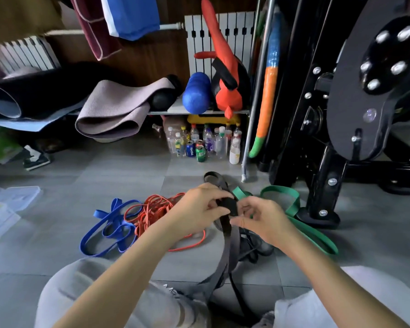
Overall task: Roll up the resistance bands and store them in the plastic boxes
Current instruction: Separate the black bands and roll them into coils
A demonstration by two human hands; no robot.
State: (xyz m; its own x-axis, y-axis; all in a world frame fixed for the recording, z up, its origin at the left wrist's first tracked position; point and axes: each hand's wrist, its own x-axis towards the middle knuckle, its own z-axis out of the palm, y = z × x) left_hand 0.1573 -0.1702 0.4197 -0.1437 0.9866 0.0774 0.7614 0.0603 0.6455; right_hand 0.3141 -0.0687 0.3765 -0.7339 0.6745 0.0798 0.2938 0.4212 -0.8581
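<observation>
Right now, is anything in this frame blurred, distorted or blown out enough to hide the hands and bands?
Head view: left hand and right hand on the black band are fairly sharp; wide-angle bending curves the smeared radiator at upper left; glare whitens the bolts on the black machine; the clear plastic boxes look pale, low in contrast.

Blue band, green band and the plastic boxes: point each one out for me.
blue band (98, 213), head view, on its flat left end.
green band (312, 235), head view, on the long strand at lower right.
plastic boxes (21, 195), head view, on the clear lid at far left.
</observation>
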